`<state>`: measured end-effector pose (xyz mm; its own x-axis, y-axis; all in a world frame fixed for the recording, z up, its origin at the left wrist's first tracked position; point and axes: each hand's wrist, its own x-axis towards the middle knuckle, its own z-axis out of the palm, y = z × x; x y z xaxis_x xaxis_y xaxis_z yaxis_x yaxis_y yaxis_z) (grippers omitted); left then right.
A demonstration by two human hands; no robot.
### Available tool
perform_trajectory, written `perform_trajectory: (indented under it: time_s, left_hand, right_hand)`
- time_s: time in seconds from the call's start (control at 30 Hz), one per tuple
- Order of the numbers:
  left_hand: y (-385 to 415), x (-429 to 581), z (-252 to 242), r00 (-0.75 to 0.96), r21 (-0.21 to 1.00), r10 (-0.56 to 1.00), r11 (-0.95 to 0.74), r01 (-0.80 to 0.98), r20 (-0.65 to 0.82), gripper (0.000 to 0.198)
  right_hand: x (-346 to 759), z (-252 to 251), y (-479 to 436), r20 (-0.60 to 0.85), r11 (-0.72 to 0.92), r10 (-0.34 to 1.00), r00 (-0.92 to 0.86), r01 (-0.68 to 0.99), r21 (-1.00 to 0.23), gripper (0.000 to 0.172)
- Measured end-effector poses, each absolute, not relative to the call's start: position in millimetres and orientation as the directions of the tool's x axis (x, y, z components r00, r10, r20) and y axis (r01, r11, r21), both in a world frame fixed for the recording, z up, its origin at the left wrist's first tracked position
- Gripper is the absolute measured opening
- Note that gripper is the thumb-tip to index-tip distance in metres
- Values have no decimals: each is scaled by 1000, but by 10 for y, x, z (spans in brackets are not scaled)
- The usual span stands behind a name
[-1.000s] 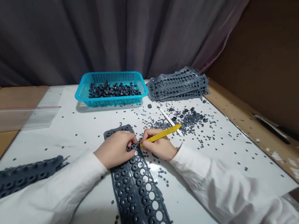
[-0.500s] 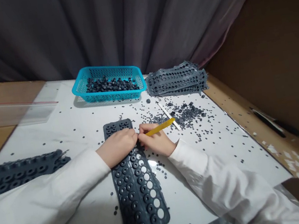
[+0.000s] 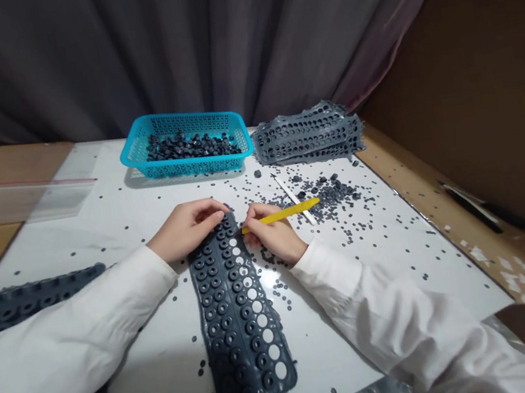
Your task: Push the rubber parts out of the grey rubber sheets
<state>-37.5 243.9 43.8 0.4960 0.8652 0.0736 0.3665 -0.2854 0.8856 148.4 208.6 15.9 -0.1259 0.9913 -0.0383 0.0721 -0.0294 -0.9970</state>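
A black rubber sheet (image 3: pixel 234 310) with rows of ring-shaped parts lies lengthwise before me on the white table. Along its right side runs a column of round holes, white with the tabletop showing through. My left hand (image 3: pixel 189 228) grips the sheet's far end, thumb on top and fingers bent over the edge; what lies under them is hidden. A yellow pen-shaped tool (image 3: pixel 290 210) is pinched in my right hand (image 3: pixel 271 232). Its thin dark tip points left at the right-hand rings, just above the topmost open hole; whether it touches a ring I cannot tell.
A blue basket (image 3: pixel 188 163) of small black parts stands at the back, beside stacked perforated grey sheets (image 3: pixel 307 134). Small black bits (image 3: pixel 333 194) and a white stick (image 3: pixel 293 198) lie right. More ringed sheet (image 3: pixel 22 303) lies left, near a clear zip bag (image 3: pixel 60 198).
My left hand has moved up to the far end of the sheet, its thumb now apart from the fingers. My right hand has shifted slightly upward with the yellow tool. More white holes show.
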Motion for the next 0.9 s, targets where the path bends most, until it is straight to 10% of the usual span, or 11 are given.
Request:
perform_trajectory:
  time_s: [0.43,0.9]
  left_hand:
    - [2298,-229,350,751,270,652,-746,609,107,12]
    - [2361,-253,212,666,407,720,-677,613,194,16]
  right_hand:
    - [1402,244,2131,42,109,980,-192,352,-930,19]
    - [1413,213,2213,-112,-55,976,-185,289,-956,23]
